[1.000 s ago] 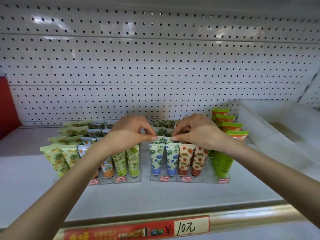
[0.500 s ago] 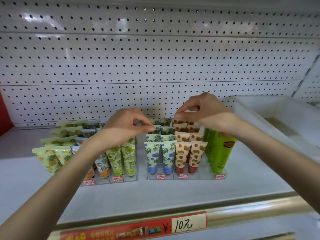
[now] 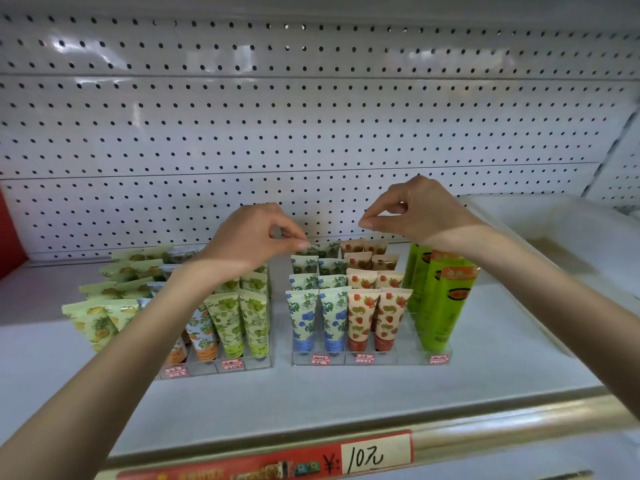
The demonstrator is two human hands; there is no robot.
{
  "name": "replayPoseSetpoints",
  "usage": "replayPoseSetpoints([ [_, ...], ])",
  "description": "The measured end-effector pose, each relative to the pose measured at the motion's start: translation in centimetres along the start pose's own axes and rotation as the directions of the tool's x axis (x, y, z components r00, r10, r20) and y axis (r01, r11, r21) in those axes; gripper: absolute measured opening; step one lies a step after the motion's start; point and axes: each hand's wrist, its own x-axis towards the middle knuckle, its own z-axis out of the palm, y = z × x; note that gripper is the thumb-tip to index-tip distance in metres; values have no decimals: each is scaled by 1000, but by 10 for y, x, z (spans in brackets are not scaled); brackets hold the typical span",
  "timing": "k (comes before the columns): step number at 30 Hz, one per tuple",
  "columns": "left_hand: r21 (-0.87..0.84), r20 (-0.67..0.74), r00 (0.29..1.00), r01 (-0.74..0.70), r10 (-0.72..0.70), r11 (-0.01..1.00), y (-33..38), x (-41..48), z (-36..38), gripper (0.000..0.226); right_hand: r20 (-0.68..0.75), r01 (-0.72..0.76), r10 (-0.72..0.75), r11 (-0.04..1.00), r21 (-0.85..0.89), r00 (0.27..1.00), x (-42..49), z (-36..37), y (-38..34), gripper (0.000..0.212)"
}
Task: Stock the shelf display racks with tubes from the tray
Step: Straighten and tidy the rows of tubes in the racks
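While both hands hover over the right rack (image 3: 381, 359), the step in hand reads as tidying the back rows, not loading. Left hand (image 3: 249, 240): fingers curled, thumb and index tips meeting at the crimped top of the rearmost blue-flower tube (image 3: 311, 251); real pinch or mere touch, cannot tell. Right hand (image 3: 422, 213): thumb and index pressed together, other fingers curled, nothing visible between them, raised clear above the strawberry tubes (image 3: 362, 317).

Tubes stand cap-down in both racks. Left rack (image 3: 242, 364) holds pineapple, orange and green-fruit prints; tall green tubes (image 3: 440, 306) fill the right rack's end lane. Tray (image 3: 554, 220) sits on the shelf (image 3: 311, 396) just right of the right rack; contents blurred, no tubes made out.

Judgement: stocking looks nearly done. To do it well, handle each tube by the crimp only, keep it upright in its lane and press straight down so the cap seats. Keep wrists off the front rows, since light tubes would likely topple neighbours.
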Motion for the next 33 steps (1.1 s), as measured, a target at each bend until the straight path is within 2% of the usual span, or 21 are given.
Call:
replayPoseSetpoints([
  [8,87,-64,998,32,-26,996,-7,-1,-17,9,-70,74,-74,997,-8,995,22,-4,-9,6],
  [14,38,-109,990,91,-86,995,-8,-22,-34,5,-49,146,-139,965,219,989,22,1,-28,7],
  [21,-29,-247,945,214,-215,976,-17,-66,-60,1,22,208,-237,891,404,971,13,34,-55,5],
  [26,-105,-332,898,269,-289,957,-25,-94,-72,4,50,215,-265,866,451,963,15,53,-56,3],
  [33,-115,-322,899,275,-298,954,-47,-107,-91,3,42,171,-202,907,385,979,22,67,-60,2],
])
